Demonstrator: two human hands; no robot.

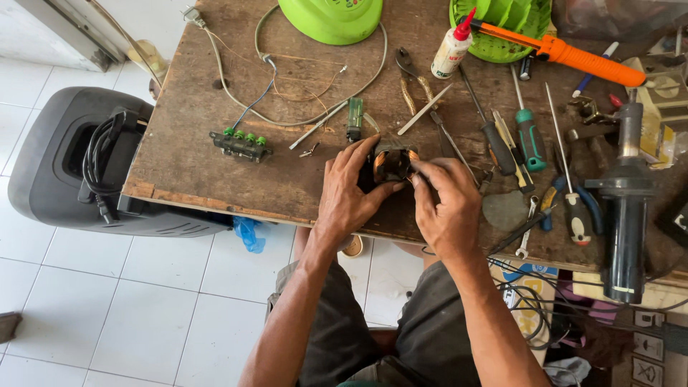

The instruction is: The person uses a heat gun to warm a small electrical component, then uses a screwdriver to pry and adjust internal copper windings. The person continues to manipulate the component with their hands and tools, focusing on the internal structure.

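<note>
Both hands, left hand (349, 195) and right hand (446, 204), pinch a small copper-wound motor core (392, 163) between them on the wooden table (193, 172), near a capped white glue bottle (451, 49).

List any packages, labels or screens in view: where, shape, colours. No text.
Glue bottle: top of bench, white, red nozzle, printed label.
Cardboard box: under bench edge right, tan with blue print.
Pale carton: far right of bench, cream.
No screens.

Lime-green fan shell (331, 18), orange tool (573, 56), copper-wound motor (393, 163)
</note>
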